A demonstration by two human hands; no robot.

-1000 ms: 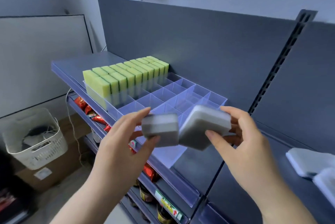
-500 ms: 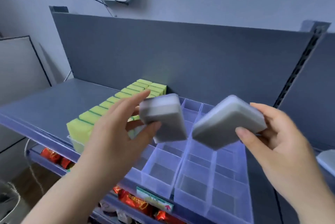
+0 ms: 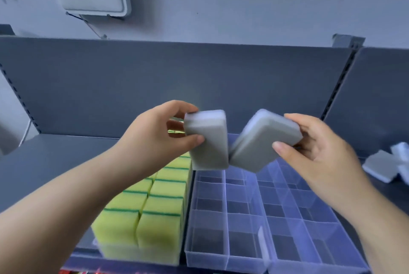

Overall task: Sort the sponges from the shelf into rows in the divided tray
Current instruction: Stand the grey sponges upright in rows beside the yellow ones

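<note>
Item 1: grey sponge, left (image 3: 208, 138). Rounded rectangular block, matte foam, soft corners. Long axis near upright, its top leaning slightly away; broad face toward the camera. Held in the air above the far end of the divided tray (image 3: 223, 258), clear of the compartments.

Item 2: grey sponge, right (image 3: 263, 140). Same shape, with a paler layer along its upper edge. Long axis tilted, running from upper right down to lower left; its lower corner meets or nearly meets the lower edge of the first sponge, which of the two cannot be told.

Left hand (image 3: 155, 140): forearm enters from the lower left edge, wrist raised; grip closed on the left sponge, thumb on the near face, fingers curled over the top and behind.

Right hand (image 3: 314, 152): forearm enters from the lower right corner; grip closed on the right sponge, thumb on the near face, fingers behind its upper right end.

Item 3: divided tray. Clear plastic, thin walls, rectangular compartments in rows, at the front edge of the grey shelf (image 3: 55, 158). Left rows hold yellow sponges (image 3: 159, 211) with green scouring layers, standing on edge, packed tight. Right rows show only bare compartments.

Item 4: loose grey sponges (image 3: 382, 167), lying on the shelf toward its right edge, well apart from the tray.
</note>
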